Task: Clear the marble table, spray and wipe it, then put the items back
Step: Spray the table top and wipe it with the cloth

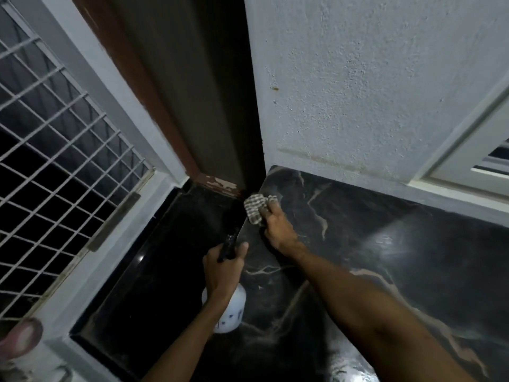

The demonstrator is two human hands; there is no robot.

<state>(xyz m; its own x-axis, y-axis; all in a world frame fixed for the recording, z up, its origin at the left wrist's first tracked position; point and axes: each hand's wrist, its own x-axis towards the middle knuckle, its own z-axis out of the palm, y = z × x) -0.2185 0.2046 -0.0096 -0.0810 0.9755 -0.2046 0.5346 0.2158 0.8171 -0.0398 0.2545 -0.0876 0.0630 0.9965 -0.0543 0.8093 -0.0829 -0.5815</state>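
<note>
The black marble table (385, 244) with pale veins fills the lower right and runs up to a white wall. My right hand (275, 227) presses a checked cloth (254, 208) onto the table's far left corner, at its edge. My left hand (223, 268) grips the black trigger head of a white spray bottle (230, 312), held upright just off the table's left edge, above the dark floor.
A dark polished floor (154, 271) lies left of the table. A brown door frame (165, 106) stands in the corner behind it. A white metal grille gate (55, 147) lines the left side. A window frame (468, 161) sits in the wall at right.
</note>
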